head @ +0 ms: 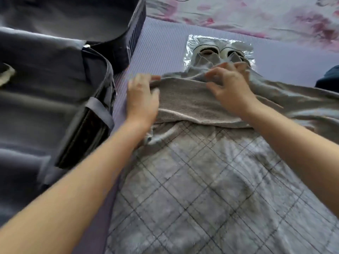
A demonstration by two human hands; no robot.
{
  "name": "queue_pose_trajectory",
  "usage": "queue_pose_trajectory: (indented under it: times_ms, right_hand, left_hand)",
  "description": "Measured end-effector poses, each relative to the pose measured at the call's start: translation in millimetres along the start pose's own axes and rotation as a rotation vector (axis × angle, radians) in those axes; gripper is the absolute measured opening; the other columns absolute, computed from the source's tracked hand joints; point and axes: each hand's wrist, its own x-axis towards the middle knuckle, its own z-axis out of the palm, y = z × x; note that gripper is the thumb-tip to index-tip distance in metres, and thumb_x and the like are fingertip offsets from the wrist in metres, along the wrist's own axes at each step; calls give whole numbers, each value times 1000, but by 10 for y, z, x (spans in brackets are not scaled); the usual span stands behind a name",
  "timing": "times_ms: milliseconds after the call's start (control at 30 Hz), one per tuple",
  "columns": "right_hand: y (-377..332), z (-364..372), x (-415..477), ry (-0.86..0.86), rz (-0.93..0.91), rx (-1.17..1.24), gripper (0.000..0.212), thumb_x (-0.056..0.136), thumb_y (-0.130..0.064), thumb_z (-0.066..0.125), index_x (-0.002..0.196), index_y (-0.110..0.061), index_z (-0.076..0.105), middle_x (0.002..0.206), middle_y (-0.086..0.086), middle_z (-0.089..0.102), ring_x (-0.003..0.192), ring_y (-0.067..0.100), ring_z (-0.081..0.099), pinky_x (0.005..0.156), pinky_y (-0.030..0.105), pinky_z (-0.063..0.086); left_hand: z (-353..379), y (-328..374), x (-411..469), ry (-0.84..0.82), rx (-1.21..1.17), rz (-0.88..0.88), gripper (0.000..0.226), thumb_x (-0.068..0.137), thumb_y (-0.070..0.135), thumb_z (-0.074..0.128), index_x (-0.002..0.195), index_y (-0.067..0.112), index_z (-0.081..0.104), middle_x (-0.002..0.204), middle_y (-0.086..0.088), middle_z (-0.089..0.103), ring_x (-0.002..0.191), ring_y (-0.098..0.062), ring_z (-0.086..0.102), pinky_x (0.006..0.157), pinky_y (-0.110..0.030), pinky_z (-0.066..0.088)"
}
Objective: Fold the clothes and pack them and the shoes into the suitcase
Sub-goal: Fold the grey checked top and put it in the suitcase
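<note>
A grey knit sweater (pixel 192 101) lies spread across the lilac bed sheet, folded over itself in the middle. My left hand (pixel 142 99) grips the sweater's left edge, thumb on top. My right hand (pixel 230 88) rests on the upper fold with fingers spread and slightly bent. Under the sweater toward me lies a grey checked garment (pixel 211 189) with a drawstring. Behind the sweater a pair of white shoes (pixel 219 52) sits in a clear plastic bag, partly covered by grey cloth. The open dark grey suitcase (pixel 45 99) is at the left.
The suitcase lid (pixel 73 15) stands open at the back left. A floral quilt (pixel 256 13) lies along the far edge of the bed. A dark blue cloth (pixel 330 77) peeks in at the right edge. Bare lilac sheet (pixel 161 46) shows between suitcase and shoes.
</note>
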Motion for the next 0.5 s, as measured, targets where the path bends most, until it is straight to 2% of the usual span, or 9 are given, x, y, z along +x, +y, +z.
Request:
queue_pose_trajectory:
  times_ms: [100, 167, 300, 400, 500]
  right_hand:
    - [-424, 250, 252, -97, -68, 33, 28, 92, -27, 59, 119, -23, 62, 119, -7, 58, 121, 21, 42, 111, 43, 27]
    - [-672, 464, 422, -181, -110, -3, 33, 91, -33, 60, 123, -24, 61, 121, -5, 60, 123, 22, 39, 110, 42, 24]
    - [-1023, 863, 646, -340, -190, -173, 40, 88, -47, 59, 122, -27, 60, 115, -6, 64, 117, 21, 37, 96, 35, 21]
    - [-1081, 998, 726, -362, -242, -299, 36, 85, -51, 60, 108, -24, 67, 105, -4, 66, 112, 22, 38, 92, 34, 17]
    - [-1087, 1000, 822, -300, -154, -127, 25, 89, -46, 57, 80, -24, 65, 75, -7, 60, 89, 14, 50, 88, 32, 22]
  left_hand:
    - [-112, -105, -643, 25, 51, -13, 37, 86, 3, 59, 122, 10, 56, 127, -8, 50, 123, -22, 42, 104, -23, 25]
    - [-159, -214, -873, 42, 72, -91, 45, 85, 3, 60, 129, 6, 49, 132, -10, 48, 127, -26, 40, 107, -25, 22]
    - [-206, -248, -928, 53, -103, -253, 47, 91, 9, 57, 135, 5, 42, 135, -12, 47, 125, -23, 43, 98, -13, 24]
    - [-200, -258, -838, 60, -180, -352, 41, 92, 10, 55, 132, 7, 46, 132, -8, 51, 122, -19, 46, 91, -7, 24]
    - [-199, -238, -773, 122, -323, -428, 31, 89, 3, 56, 119, 10, 56, 113, 0, 61, 104, -10, 55, 89, -9, 36]
